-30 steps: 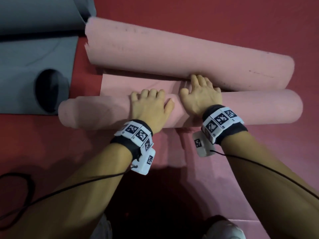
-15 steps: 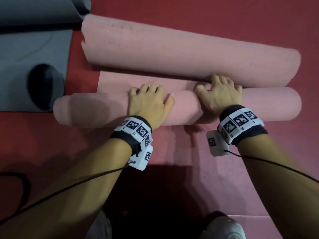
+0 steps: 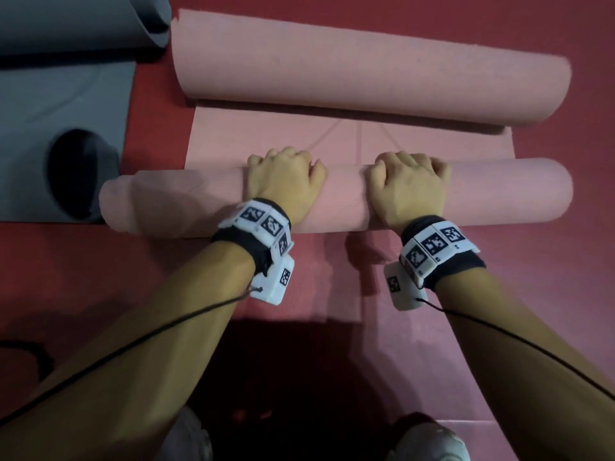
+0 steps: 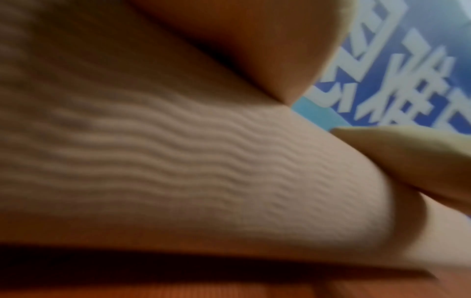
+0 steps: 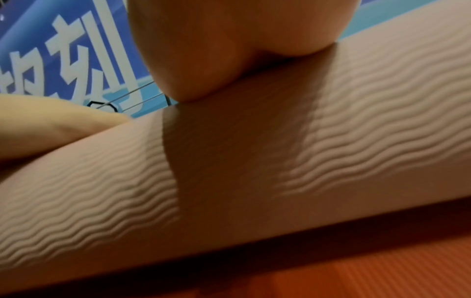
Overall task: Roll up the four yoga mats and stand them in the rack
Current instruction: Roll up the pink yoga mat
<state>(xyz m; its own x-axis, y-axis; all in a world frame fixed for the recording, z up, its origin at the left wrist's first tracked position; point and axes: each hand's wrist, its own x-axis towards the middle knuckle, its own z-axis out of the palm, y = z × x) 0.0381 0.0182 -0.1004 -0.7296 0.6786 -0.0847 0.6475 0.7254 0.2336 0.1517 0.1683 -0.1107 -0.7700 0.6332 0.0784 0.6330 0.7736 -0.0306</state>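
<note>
A pink yoga mat lies across the red floor, its near part wound into a roll. Both my hands sit on top of that roll: the left hand left of centre, the right hand a hand's width to its right. Their fingers curl over the roll's far side and grip it. Beyond them a flat strip of the mat leads to its far end, which curls up in a loose wide roll. Both wrist views show the roll's wavy ribbed surface close under each palm.
A grey mat lies flat at the left, with a curled end touching the pink roll's left tip and another grey curl at the top. Red floor matting surrounds everything. My shoes are at the bottom edge.
My fingers went from lying flat on the roll to curling over its far side. The flat strip between the near roll and the far curl has grown wider.
</note>
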